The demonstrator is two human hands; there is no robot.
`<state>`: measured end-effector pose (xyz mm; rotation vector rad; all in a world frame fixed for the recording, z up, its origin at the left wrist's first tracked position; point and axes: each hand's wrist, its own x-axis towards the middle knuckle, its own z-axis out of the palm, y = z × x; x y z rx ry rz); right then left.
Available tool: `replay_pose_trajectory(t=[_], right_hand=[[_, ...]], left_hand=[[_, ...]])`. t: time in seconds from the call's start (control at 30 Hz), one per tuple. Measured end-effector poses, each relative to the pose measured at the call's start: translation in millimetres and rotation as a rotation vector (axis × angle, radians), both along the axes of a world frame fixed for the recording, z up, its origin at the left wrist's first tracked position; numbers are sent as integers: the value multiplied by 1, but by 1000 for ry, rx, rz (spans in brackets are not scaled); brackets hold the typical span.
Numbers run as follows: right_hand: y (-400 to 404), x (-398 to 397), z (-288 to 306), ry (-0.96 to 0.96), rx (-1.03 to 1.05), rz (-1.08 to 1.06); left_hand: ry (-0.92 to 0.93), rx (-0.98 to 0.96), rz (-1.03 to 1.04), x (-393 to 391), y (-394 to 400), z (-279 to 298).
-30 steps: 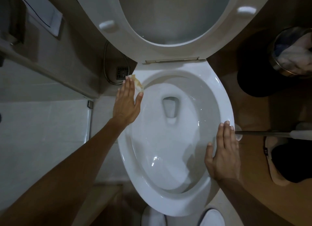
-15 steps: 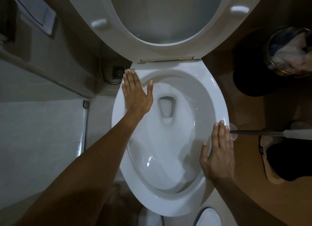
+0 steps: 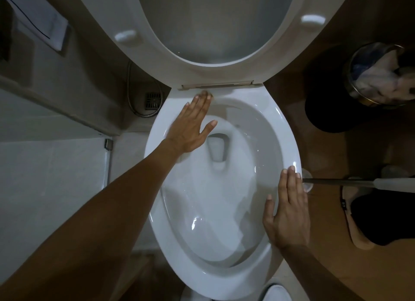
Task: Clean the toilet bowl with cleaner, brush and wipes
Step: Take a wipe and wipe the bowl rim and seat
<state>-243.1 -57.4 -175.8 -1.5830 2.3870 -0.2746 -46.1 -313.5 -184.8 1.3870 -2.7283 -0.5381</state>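
The white toilet bowl fills the middle of the view, its seat and lid raised at the top. My left hand lies flat, fingers straight, on the back left of the rim, pressing a yellowish wipe whose edge peeks out past the fingertips near the hinge. My right hand rests flat on the right side of the rim with straight fingers and holds nothing. A brush handle lies across the floor just right of that hand.
A round metal bin with crumpled paper stands at the upper right on a dark mat. A flexible hose and floor drain sit left of the bowl. A slipper lies at the right, and white shoe tips show at the bottom.
My left hand has slid along the rim from the left side toward the back by the hinge, keeping the wipe under it. My right hand has stayed on the right rim.
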Motion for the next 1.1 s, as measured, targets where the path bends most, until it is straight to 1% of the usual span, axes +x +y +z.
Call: replay_pose_trajectory(t=[0.2,0.4,0.6,0.73,1.0,1.1], right_hand=[[0,1,1,4,-9,-1],[-1,0,0,18,-1,7],[-1,1,0,25,-1,9],[-1,1,1,19,1,5],[-2,0,-1,34,-11,3],[-2,0,-1,38,-7,6]], left_hand=[[15,14,-58,-19,-11,6],[-35,-32,-176,-8,-22,10],[-41,-42,-136,26,-17,7],[-27,-32,-127,29,-16,5],[-58,-51,-236,3,-31,10],[-70,-49,-278,19,-33,11]])
